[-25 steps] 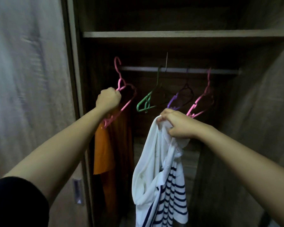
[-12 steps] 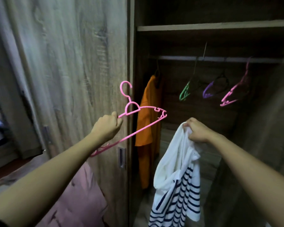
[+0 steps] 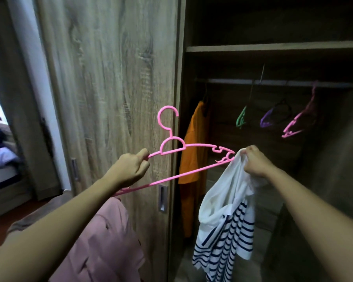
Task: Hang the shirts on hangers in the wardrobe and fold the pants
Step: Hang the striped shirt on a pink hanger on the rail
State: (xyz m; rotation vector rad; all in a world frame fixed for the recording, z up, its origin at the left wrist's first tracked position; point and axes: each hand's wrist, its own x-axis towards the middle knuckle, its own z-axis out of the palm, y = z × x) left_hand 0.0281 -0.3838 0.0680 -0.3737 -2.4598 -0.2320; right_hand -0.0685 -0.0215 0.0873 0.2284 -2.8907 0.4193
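Note:
My left hand (image 3: 128, 169) grips a pink plastic hanger (image 3: 172, 147) by its left shoulder, hook up, in front of the wardrobe door. My right hand (image 3: 255, 161) pinches the top of a white shirt with navy stripes (image 3: 226, 220), which hangs down from it. The hanger's right tip touches the bunched fabric at my right fingers. Inside the wardrobe an orange shirt (image 3: 194, 149) hangs at the left end of the rail (image 3: 283, 82).
Green (image 3: 240, 118), purple (image 3: 267, 119) and pink (image 3: 298, 123) bare hangers hang on the rail. The wooden sliding door (image 3: 110, 78) stands left of the opening, a shelf (image 3: 273, 48) above. A pink garment (image 3: 102, 241) lies low on the left, a bed (image 3: 0, 159) far left.
My left hand has taken the pink hanger off the rail and brought it out before the door. Its right tip has now come up against the striped shirt in my right hand.

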